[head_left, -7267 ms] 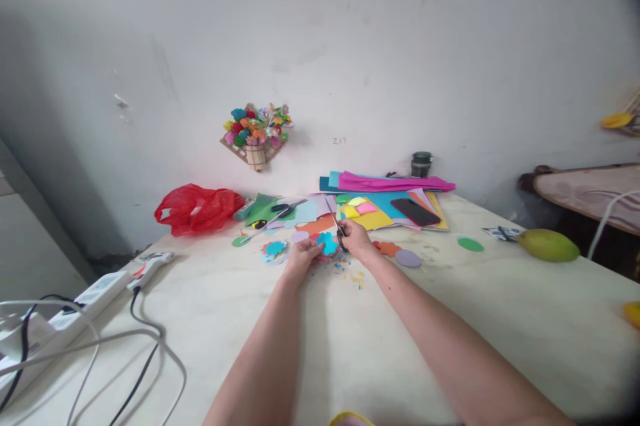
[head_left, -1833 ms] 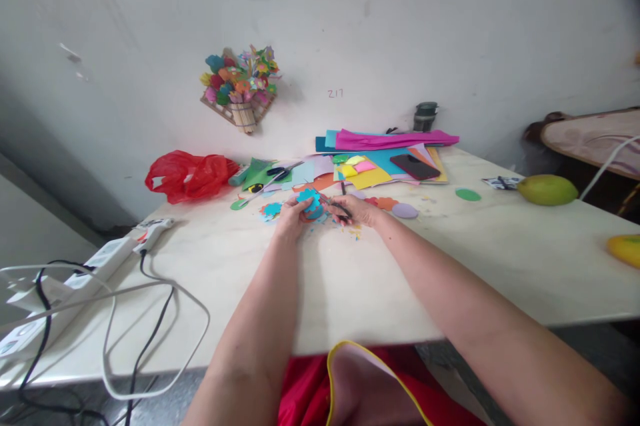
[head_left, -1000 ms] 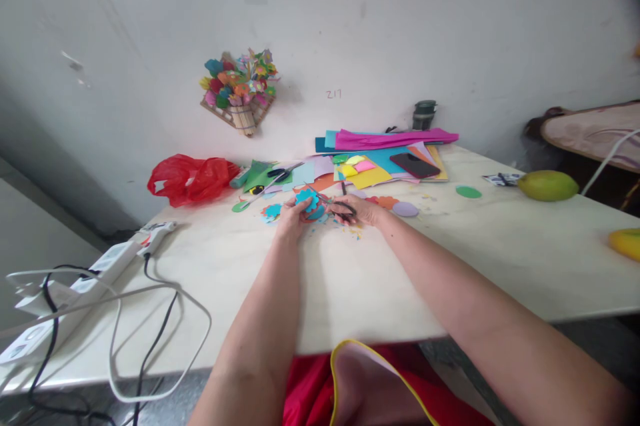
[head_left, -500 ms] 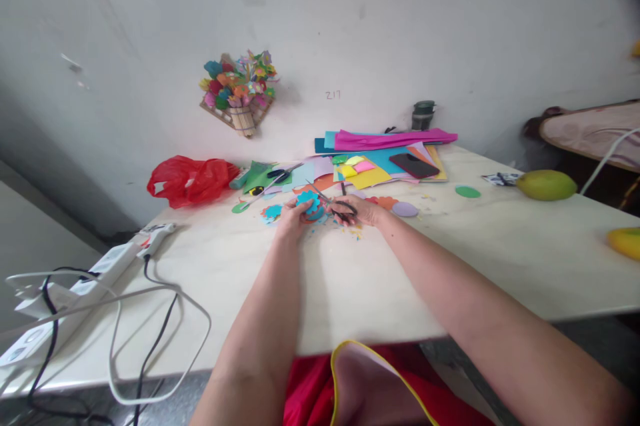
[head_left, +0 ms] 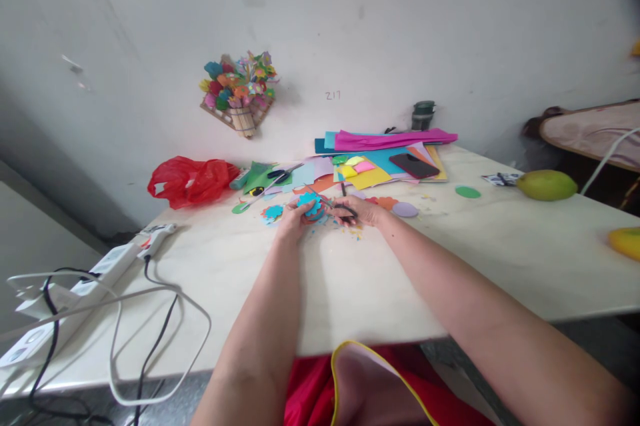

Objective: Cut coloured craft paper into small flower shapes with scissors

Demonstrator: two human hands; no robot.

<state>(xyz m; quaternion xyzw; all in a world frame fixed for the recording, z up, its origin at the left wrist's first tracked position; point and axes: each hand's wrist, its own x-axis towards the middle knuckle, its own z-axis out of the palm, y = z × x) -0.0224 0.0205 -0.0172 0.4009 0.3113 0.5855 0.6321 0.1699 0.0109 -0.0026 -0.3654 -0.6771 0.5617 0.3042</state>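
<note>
A blue scalloped paper piece (head_left: 309,203) is pinched between the thumb and fingers of my left hand (head_left: 295,214). My right hand (head_left: 353,209) is closed round the dark handles of a pair of scissors (head_left: 345,208), whose blades point left, up against the edge of the blue paper. Another blue paper shape (head_left: 273,213) lies just left of my left hand. Orange and purple paper discs (head_left: 405,209) rest right of my right hand. Small paper scraps (head_left: 356,233) are scattered below both hands.
Coloured sheets (head_left: 375,176) and a phone (head_left: 414,165) lie at the back. A red plastic bag (head_left: 193,181) and second scissors (head_left: 280,176) are at back left. A power strip (head_left: 107,265) with loose cables is at left. A mango (head_left: 547,185) and green disc (head_left: 467,192) are right.
The scissor blades have drawn closer together at the blue paper's edge. The blue paper has shifted and turned slightly in my left hand.
</note>
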